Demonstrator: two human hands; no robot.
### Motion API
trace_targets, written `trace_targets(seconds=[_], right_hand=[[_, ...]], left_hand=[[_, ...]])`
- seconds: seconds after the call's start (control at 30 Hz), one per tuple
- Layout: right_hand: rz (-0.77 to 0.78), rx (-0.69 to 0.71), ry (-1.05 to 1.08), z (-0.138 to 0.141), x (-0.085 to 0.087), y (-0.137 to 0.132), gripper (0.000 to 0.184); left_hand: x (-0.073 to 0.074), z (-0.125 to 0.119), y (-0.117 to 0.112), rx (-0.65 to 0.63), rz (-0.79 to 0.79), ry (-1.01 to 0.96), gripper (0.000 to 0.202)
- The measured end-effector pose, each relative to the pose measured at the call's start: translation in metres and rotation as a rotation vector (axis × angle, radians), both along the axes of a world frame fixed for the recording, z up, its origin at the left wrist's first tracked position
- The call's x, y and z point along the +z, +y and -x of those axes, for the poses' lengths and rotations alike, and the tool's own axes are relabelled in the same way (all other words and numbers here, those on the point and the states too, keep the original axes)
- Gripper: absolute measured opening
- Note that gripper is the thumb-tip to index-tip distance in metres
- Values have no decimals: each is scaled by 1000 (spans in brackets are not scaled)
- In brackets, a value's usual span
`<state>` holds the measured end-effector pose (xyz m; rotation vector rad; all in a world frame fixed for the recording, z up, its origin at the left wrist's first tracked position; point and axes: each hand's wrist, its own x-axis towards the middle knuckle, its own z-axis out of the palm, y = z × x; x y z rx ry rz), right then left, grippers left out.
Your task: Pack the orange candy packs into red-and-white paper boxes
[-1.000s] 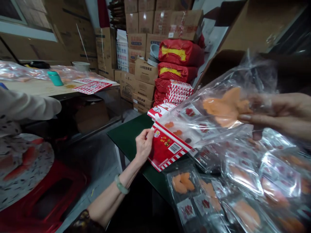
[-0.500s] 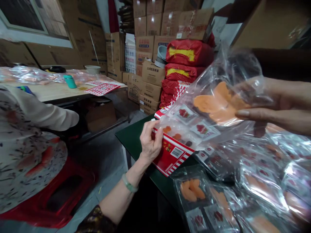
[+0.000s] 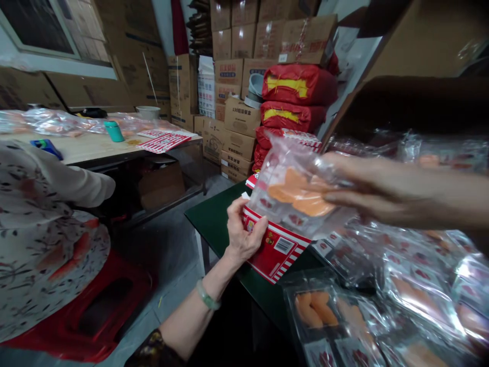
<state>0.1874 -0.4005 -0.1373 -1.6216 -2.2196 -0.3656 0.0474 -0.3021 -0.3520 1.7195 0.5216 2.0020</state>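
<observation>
Head view. Left hand [image 3: 244, 229], jade bangle [image 3: 207, 295] on the wrist, forearm rising from lower left: fingers curl closed around the side of a red-and-white printed carton [image 3: 277, 252], gripping it upright just above the green table [image 3: 217, 219]. Right arm reaches in level from the right edge, right hand [image 3: 382, 191] palm-down, fingers nearly straight and drawn together, pinching a clear plastic bag [image 3: 294, 191] of orange sweets at its right side. The bag's lower end sits at the carton's open top; how deep it goes, I cannot tell.

Sealed packs [image 3: 416, 285] lie heaped on the green table, right of the carton. Left of the green table, a seated person in a floral top [image 3: 38, 224], beside a red stool [image 3: 103, 316]. Behind it, stacked cardboard boxes [image 3: 237, 117] and red sacks [image 3: 298, 86].
</observation>
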Motion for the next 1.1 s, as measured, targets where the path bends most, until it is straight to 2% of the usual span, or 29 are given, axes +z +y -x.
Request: trace_targets(seconds=[0.07, 0.13, 0.2, 0.27, 0.33, 0.4, 0.43, 0.5, 0.6, 0.73, 0.83, 0.93, 1.0, 1.1], right_hand=[[165, 60, -122, 2, -20, -4, 22], [160, -25, -220, 2, -39, -9, 22], [38, -122, -280, 3, -52, -14, 44], [-182, -152, -261, 5, -59, -17, 58], [-389, -126, -218, 9, -64, -17, 46], [-451, -16, -212, 12, -72, -15, 28], [-408, 56, -215, 13, -76, -14, 24], [-219, 149, -217, 16, -85, -12, 26], [97, 98, -197, 24, -89, -10, 31], [318, 34, -136, 39, -76, -5, 41], [412, -11, -113, 47, -72, 4, 43], [448, 63, -54, 47, -79, 11, 42], [453, 97, -20, 46, -83, 12, 42], [458, 67, -53, 47, -84, 12, 37]], left_hand=[[-4, -3, -2, -104, 56, -77, 52], [-5, -5, -3, -155, 101, -113, 46], [-4, -7, -2, -113, 147, -122, 38], [-4, -9, -1, -39, 183, -110, 37], [-4, -11, -1, 1, 195, -90, 37], [-4, -12, -2, 16, 191, -92, 39], [-4, -12, -3, 17, 185, -100, 39], [-3, -12, -5, 9, 173, -118, 38], [-2, -10, -7, -9, 186, -131, 36], [-2, -10, -8, -64, 256, -170, 35], [-1, -10, -8, -93, 293, -198, 30], [0, -8, -9, -72, 300, -194, 26], [0, -5, -9, -51, 273, -184, 24], [-3, -2, -8, -38, 205, -133, 23]])
